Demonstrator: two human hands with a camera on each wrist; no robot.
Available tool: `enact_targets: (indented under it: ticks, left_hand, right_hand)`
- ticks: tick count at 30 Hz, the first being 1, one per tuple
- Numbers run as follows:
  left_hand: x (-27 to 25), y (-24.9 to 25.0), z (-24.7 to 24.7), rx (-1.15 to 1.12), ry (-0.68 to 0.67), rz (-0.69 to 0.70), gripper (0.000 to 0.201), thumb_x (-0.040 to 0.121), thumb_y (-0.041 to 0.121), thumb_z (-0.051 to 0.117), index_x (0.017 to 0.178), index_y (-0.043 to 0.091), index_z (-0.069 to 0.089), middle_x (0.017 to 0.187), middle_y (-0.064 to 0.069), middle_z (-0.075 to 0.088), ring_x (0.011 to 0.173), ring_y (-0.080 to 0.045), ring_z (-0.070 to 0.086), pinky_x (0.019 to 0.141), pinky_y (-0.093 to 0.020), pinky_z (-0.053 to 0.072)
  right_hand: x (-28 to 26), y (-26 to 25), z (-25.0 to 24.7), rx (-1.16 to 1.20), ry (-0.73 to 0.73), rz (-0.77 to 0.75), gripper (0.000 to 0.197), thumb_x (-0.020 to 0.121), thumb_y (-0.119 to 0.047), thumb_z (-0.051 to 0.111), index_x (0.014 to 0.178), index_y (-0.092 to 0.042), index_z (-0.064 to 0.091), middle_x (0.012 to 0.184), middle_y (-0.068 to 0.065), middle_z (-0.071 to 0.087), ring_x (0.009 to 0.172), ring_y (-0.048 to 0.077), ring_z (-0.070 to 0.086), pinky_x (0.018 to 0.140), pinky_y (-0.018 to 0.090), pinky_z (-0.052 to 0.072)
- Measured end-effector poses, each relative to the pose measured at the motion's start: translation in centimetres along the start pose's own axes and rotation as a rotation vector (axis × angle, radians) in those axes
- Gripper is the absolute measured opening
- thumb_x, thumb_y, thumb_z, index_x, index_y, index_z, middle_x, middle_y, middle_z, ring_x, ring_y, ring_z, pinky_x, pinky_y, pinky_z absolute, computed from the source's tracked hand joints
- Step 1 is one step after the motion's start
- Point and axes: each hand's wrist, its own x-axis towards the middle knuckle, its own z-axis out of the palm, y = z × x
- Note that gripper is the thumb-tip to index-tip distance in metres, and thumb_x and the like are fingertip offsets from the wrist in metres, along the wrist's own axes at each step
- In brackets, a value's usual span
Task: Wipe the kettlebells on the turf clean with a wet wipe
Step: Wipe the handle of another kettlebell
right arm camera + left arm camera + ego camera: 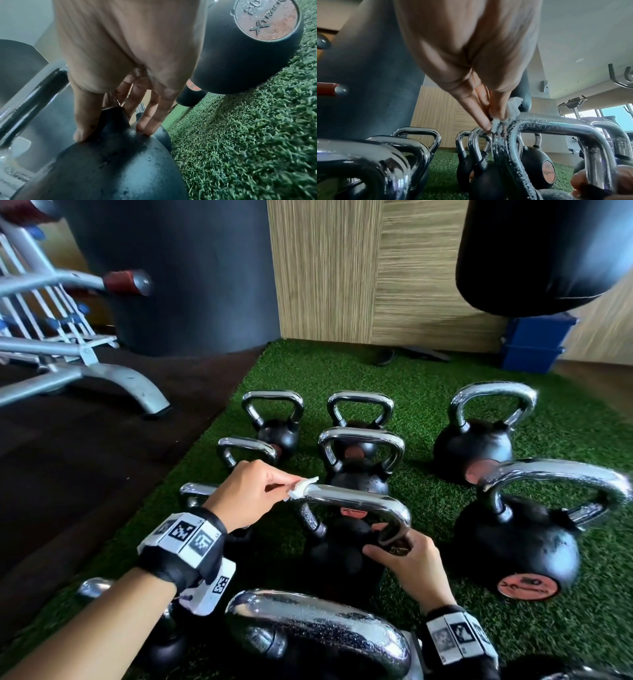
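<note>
Several black kettlebells with chrome handles stand on the green turf [428, 392]. The middle kettlebell [342, 546] is wet with droplets. My left hand [291, 487] pinches a crumpled white wet wipe [303, 487] against the left end of its chrome handle [363, 503]. The left wrist view shows the wipe [505, 117] pressed on the handle [556, 126]. My right hand [390, 546] grips the right foot of that handle. In the right wrist view, thumb and fingers [150, 121] straddle the handle's base on the black ball [111, 162].
A large kettlebell [520, 546] lies tilted at right with its orange base disc showing, another [472, 446] behind it. A chrome handle [318, 628] is close under my arms. A grey bench frame [102, 371] stands on the dark floor at left. A punch bag [548, 251] hangs top right over a blue box [534, 344].
</note>
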Motion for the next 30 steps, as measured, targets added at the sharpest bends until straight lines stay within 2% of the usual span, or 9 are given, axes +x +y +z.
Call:
enact_targets:
  ticks: [3, 8, 13, 15, 18, 21, 24, 27, 30]
  left_hand:
    - [-0.3, -1.0, 0.7, -0.098, 0.039, -0.038, 0.027, 0.09, 0.017, 0.076, 0.11, 0.035, 0.077, 0.099, 0.041, 0.064, 0.096, 0.022, 0.062, 0.079, 0.002, 0.044]
    - [-0.8, -3.3, 2.0, -0.119, -0.061, -0.173, 0.011, 0.087, 0.018, 0.079, 0.095, 0.024, 0.083, 0.084, 0.021, 0.077, 0.07, 0.018, 0.058, 0.062, -0.01, 0.041]
    - [-1.7, -4.9, 3.7, -0.261, -0.066, -0.235, 0.009, 0.084, 0.018, 0.081, 0.092, 0.013, 0.081, 0.09, 0.004, 0.08, 0.082, -0.004, 0.064, 0.077, -0.031, 0.051]
    - [-2.1, -5.0, 5.1, -0.258, -0.103, -0.249, 0.013, 0.082, 0.017, 0.081, 0.089, 0.006, 0.079, 0.087, -0.001, 0.078, 0.078, -0.009, 0.058, 0.074, -0.033, 0.047]
    - [-2.4, -5.4, 6.6, -0.26, -0.094, -0.253, 0.011, 0.081, 0.013, 0.082, 0.077, 0.004, 0.077, 0.069, 0.006, 0.069, 0.068, -0.007, 0.049, 0.067, -0.03, 0.038]
    - [-2.7, -5.3, 6.5, -0.32, -0.165, -0.25, 0.041, 0.079, 0.04, 0.078, 0.082, 0.0, 0.074, 0.073, 0.002, 0.062, 0.069, -0.01, 0.047, 0.067, -0.029, 0.035]
    - [-3.0, -4.8, 6.6, -0.507, -0.116, -0.331, 0.055, 0.076, 0.054, 0.081, 0.086, 0.0, 0.077, 0.082, -0.007, 0.076, 0.077, -0.012, 0.072, 0.074, -0.028, 0.057]
    - [-2.2, -4.2, 7.6, -0.56, -0.012, -0.358, 0.058, 0.079, 0.041, 0.079, 0.087, -0.016, 0.069, 0.087, -0.028, 0.073, 0.088, -0.023, 0.077, 0.08, -0.038, 0.064]
    - [0.6, -3.7, 8.2, -0.445, -0.004, -0.384, 0.041, 0.089, 0.027, 0.076, 0.087, -0.013, 0.071, 0.083, -0.02, 0.075, 0.084, -0.022, 0.077, 0.081, -0.044, 0.063]
  right_hand:
    - [-0.1, 0.2, 0.1, 0.004, -0.001, 0.014, 0.033, 0.058, -0.053, 0.089, 0.082, -0.037, 0.074, 0.086, -0.024, 0.074, 0.082, -0.008, 0.068, 0.078, 0.027, 0.057]
    - [-0.1, 0.1, 0.0, 0.032, -0.002, 0.011, 0.033, 0.058, -0.051, 0.091, 0.082, -0.037, 0.074, 0.088, -0.025, 0.074, 0.083, -0.007, 0.069, 0.081, 0.034, 0.059]
    - [-0.3, -0.1, 0.2, 0.046, 0.001, 0.013, 0.033, 0.059, -0.049, 0.091, 0.085, -0.045, 0.071, 0.093, -0.025, 0.074, 0.09, -0.002, 0.07, 0.087, 0.041, 0.059]
    - [-0.4, -0.3, 0.1, 0.048, -0.002, 0.018, 0.034, 0.059, -0.049, 0.091, 0.087, -0.046, 0.071, 0.092, -0.026, 0.074, 0.09, -0.003, 0.07, 0.086, 0.042, 0.059]
    - [-0.5, -0.6, -0.1, 0.039, -0.001, 0.021, 0.036, 0.06, -0.049, 0.091, 0.09, -0.048, 0.072, 0.09, -0.026, 0.074, 0.088, -0.004, 0.07, 0.085, 0.041, 0.06]
    - [-0.7, -1.0, -0.3, 0.0, -0.006, 0.014, 0.036, 0.061, -0.048, 0.09, 0.092, -0.05, 0.072, 0.088, -0.028, 0.073, 0.087, -0.007, 0.068, 0.084, 0.033, 0.059]
    - [-1.0, -1.6, -0.7, -0.06, -0.004, 0.001, 0.036, 0.06, -0.044, 0.092, 0.091, -0.047, 0.074, 0.084, -0.023, 0.073, 0.084, -0.009, 0.067, 0.078, 0.024, 0.055]
    - [-1.9, -1.6, -1.5, -0.125, -0.036, -0.006, 0.036, 0.056, -0.032, 0.095, 0.086, -0.037, 0.076, 0.078, -0.021, 0.074, 0.077, -0.009, 0.067, 0.071, 0.02, 0.052]
    - [-3.3, -1.4, -1.9, -0.199, -0.043, -0.055, 0.027, 0.057, -0.018, 0.093, 0.073, -0.027, 0.073, 0.074, -0.018, 0.073, 0.073, -0.007, 0.066, 0.067, 0.02, 0.052]
